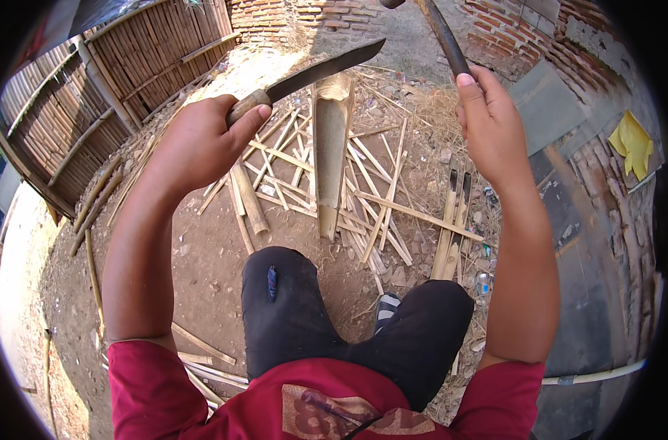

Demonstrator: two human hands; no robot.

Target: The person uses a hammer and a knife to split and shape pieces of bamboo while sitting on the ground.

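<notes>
Dirt yard (209, 271), bamboo fence (92, 95) on my left, brick wall (510, 29) ahead. One split bamboo half (329, 158) upright betw. my knees, thin strips (393, 205) scattered round it. L fingers (235, 125) closed on one machete (316, 73); R fingers (472, 92) closed on one dark stick (442, 33).

The knife (327, 70) had a dark grey blade and a light brown wooden handle. The split bamboo piece (330, 147) was pale tan inside, like the yellowish strips (393, 205) around it. The shirt (312, 403) was dark red, the trousers (349, 323) black. The ground (202, 271) was brown, the wall (305, 15) red brick, the rag (631, 139) yellow.
</notes>
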